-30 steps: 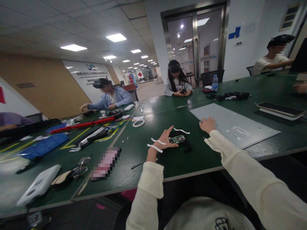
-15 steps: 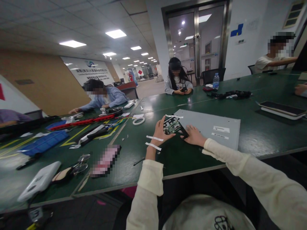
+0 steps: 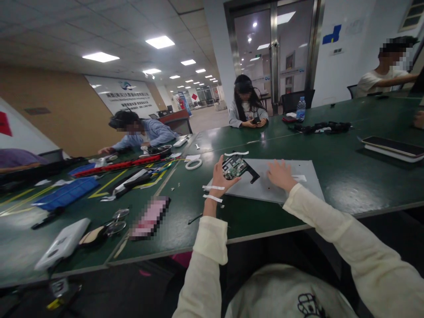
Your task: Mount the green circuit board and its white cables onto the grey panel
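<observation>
My left hand grips a circuit board set in a black frame, thumb along its near side and fingers behind. The frame has a cut-out at its right end and is tilted over the table. White strips are wrapped around my left wrist. Below and to the right lies a flat grey panel with a white label, partly covered by the board and my hand. My right hand rests on or just over this panel, fingers spread, apart from the board.
On the left lie a blue tray, a white device, glasses, a pixelated pink object and a tape roll. A phone on a white box and a bottle are on the right. Several people sit around the table.
My right hand has let go of the black frame and moved right onto the grey panel. The panel has shifted left and nearer to me. My left hand still holds the board.
</observation>
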The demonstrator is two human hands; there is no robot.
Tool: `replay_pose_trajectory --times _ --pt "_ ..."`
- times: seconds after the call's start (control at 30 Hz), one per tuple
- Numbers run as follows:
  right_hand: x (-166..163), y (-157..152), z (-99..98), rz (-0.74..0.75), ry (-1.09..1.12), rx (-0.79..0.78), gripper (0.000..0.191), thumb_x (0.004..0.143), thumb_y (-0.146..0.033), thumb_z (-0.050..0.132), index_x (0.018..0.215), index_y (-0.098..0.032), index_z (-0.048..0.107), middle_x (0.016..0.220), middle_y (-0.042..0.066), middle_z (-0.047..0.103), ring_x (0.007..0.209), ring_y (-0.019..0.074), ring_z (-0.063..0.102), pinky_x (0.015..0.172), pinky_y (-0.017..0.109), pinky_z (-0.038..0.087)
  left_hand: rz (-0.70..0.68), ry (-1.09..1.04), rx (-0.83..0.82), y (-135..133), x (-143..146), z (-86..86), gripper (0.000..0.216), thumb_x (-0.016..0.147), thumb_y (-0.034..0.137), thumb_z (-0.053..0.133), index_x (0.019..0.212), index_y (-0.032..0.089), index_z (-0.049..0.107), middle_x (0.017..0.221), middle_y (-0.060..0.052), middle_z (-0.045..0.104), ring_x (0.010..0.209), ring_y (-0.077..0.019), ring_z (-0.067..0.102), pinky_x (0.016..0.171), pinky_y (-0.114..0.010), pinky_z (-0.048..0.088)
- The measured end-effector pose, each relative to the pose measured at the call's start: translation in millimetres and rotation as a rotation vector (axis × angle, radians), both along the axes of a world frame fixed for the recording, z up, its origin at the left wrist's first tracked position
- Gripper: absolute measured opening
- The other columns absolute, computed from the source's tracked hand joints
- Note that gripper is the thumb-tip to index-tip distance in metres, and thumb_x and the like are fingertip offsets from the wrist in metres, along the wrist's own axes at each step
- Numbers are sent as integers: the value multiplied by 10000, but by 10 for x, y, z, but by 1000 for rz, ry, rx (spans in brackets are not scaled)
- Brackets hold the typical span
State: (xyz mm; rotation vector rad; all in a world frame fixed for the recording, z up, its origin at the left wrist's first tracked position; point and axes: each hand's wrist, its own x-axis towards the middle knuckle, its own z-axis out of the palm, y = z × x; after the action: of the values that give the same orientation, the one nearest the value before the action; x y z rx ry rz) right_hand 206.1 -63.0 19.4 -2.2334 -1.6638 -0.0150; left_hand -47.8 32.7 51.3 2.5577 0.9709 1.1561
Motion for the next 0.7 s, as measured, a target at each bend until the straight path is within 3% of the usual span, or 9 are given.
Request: replay_pose_trajectory --times 0.1,0.2,0.4,0.7 --pt "302 30 -128 -263 35 -154 625 950 -507 368 1497 -205 354 1560 235 197 1380 533 165 948 801 148 15 34 -31 -10 16 2 1146 658 506 788 1529 238 92 1395 -131 385 1306 -307 392 1116 -451 326" --pt "490 75 -247 -344 128 -244 655 945 -580 284 1480 -217 382 1552 254 185 1372 546 159 899 839 95 8 61 -58 -21 35 6 1163 637 509 802 1530 249 104 1404 -132 379 1309 -316 391 1112 -469 333" --pt "572 193 -372 -283 117 -211 670 948 -578 203 1475 -204 380 1555 244 171 1384 528 134 925 826 44 -13 84 -73 20 46 -42 1152 635 535 796 1529 242 130 1423 -137 365 1326 -322 376 1121 -474 327" --pt "586 312 -402 -101 -48 -164 580 968 -521 253 1465 -249 381 1532 181 266 1381 454 225 1038 675 171 -38 136 -91 77 55 -122 1139 621 531 799 1521 210 179 1448 -149 368 1355 -323 356 1143 -461 303"
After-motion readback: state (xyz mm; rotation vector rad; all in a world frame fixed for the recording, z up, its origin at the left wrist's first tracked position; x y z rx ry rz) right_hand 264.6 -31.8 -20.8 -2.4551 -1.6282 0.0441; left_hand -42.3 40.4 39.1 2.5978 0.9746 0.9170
